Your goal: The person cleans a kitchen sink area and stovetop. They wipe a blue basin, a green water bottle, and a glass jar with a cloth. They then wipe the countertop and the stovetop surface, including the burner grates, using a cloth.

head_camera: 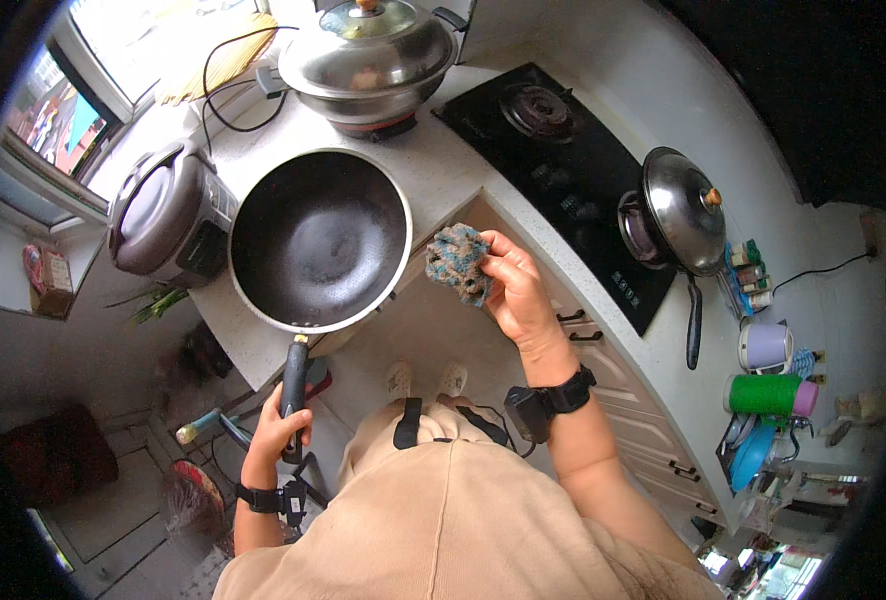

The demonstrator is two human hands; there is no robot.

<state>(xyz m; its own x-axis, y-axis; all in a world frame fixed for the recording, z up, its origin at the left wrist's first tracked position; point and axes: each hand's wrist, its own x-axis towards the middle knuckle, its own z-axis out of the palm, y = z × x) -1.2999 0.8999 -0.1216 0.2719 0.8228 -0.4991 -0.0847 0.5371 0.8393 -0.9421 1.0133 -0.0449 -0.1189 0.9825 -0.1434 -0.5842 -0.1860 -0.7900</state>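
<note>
My left hand [282,427] is wrapped around the black handle of a deep frying pan [323,240]. The pan has a dark inner surface and a pale rim, and its mouth faces up toward me. It is over the counter's front corner; whether it rests there or is held just above, I cannot tell. Between the thumb and fingers of my right hand [514,289] is a worn, blue-and-brown scrubbing cloth [458,262]. The cloth is to the right of the pan, apart from its rim. A strapped device sits on each wrist.
An electric pressure cooker [169,217] stands left of the pan. Behind it is a lidded steel pot [372,67]. The black gas hob [555,180] lies to the right, a lidded pan [683,210] on its nearer burner. Farther right are a green container [762,394] and a sink with a blue basin [754,454].
</note>
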